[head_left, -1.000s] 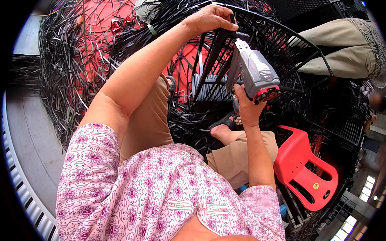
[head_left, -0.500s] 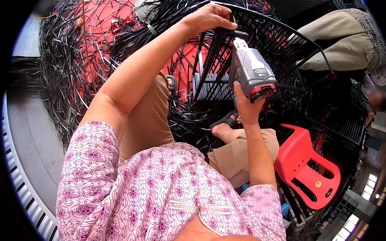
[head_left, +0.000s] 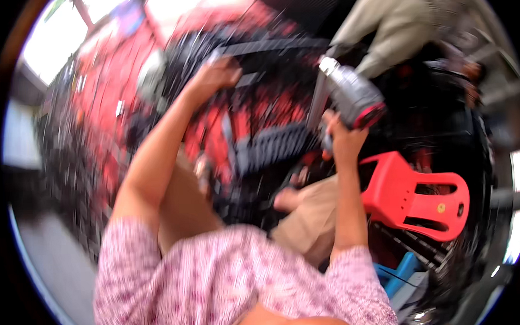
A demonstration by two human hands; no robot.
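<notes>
My right hand (head_left: 346,137) is closed round the handle of a grey staple gun (head_left: 354,91) with a red rear end. The gun's narrow nose points away from me, beside an upright of a black chair-like frame (head_left: 276,45). At the frame's far left corner, my left hand (head_left: 216,75) is closed on the rail, its fingers blurred. A slatted dark panel (head_left: 276,145) forms the frame's lower part, between my legs. Whether the gun's nose touches the frame is hidden by blur.
A red plastic child's chair (head_left: 413,197) stands to my right, with a blue object (head_left: 400,272) below it. Loose black strips cover the red floor (head_left: 116,70). Another person's legs in light trousers (head_left: 390,29) are at the far right.
The view has shifted and blurred. My left hand has moved left along with the frame, which has turned. The staple gun is still in my right hand, slightly farther right.
</notes>
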